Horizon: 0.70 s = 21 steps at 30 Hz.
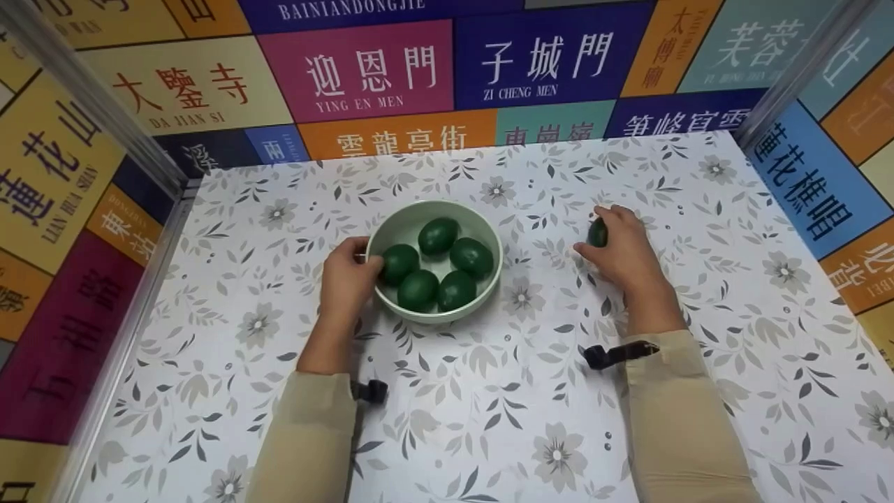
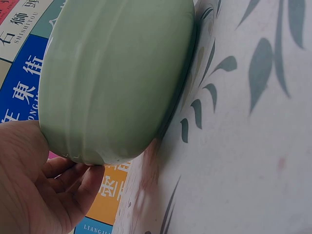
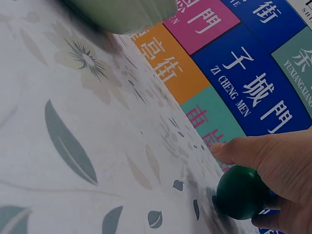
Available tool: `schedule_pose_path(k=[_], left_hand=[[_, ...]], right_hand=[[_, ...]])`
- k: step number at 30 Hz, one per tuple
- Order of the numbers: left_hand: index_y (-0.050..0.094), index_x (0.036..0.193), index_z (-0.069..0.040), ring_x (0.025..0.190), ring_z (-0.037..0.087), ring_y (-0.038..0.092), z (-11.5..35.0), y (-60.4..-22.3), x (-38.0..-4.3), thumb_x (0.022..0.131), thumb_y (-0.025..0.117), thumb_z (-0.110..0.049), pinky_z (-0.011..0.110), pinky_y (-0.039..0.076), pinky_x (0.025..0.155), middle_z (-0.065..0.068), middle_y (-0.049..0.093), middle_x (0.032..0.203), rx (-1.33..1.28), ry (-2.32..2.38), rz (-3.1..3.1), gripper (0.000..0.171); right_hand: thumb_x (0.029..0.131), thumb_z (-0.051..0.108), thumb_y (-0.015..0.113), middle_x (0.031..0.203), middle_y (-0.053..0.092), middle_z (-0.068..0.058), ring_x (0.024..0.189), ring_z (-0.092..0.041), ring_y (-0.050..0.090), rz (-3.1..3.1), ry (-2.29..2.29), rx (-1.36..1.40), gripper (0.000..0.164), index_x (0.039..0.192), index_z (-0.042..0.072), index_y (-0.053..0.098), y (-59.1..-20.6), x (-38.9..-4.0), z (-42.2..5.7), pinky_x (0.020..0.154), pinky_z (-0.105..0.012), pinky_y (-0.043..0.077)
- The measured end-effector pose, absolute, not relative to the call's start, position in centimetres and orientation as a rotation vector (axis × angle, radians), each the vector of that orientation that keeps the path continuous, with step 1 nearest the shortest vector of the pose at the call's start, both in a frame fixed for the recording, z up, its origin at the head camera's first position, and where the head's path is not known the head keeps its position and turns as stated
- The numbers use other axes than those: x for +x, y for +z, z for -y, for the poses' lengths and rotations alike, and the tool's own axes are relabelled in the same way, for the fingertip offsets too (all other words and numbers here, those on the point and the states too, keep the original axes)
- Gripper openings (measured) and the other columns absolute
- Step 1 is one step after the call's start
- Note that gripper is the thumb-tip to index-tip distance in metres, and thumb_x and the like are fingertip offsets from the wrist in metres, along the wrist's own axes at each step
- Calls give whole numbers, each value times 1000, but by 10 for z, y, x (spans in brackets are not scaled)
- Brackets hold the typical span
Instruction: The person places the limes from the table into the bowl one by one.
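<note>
A pale green bowl stands on the table with several smooth, dark green egg-shaped objects inside. My left hand grips the bowl's left side, thumb at the rim; curled fingers press its outer wall in the left wrist view. To the right of the bowl, my right hand is around another dark green egg-shaped object, low at the tabletop. Its thumb stretches out past this object, apart from it in the right wrist view. The other fingers are partly hidden behind it.
A white cloth with grey leaves and flowers covers the table. Panels with coloured blocks of lettering rise along the back and both sides. Black straps with small cameras are worn at both wrists.
</note>
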<state>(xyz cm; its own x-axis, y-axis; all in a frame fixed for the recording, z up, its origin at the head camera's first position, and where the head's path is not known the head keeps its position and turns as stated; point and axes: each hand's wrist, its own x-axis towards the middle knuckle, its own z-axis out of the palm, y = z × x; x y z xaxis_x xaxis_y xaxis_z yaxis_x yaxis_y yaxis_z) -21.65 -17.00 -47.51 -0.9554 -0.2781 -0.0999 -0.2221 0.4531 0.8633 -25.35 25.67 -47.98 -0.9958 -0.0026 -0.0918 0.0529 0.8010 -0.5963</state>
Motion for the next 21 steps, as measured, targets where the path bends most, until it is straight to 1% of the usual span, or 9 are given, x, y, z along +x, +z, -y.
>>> schedule_pose_path(k=[10,21], left_hand=[[68,132,-11,108,22,66,170,-475,-217,88,62,-16,36,55,93,8,72,121,445,-1558,2620,45],[68,132,-13,109,21,65,169,-475,-216,87,62,-15,36,55,95,5,71,123,469,-1577,2609,45]], right_hand=[[96,24,70,164,24,-29,150,-51,30,-2924,-984,53,76,161,6,34,-487,-256,-261,117,-65,36],[97,25,69,164,26,-27,150,-49,31,-2909,-1012,108,76,162,9,33,-488,-256,-262,118,-65,35]])
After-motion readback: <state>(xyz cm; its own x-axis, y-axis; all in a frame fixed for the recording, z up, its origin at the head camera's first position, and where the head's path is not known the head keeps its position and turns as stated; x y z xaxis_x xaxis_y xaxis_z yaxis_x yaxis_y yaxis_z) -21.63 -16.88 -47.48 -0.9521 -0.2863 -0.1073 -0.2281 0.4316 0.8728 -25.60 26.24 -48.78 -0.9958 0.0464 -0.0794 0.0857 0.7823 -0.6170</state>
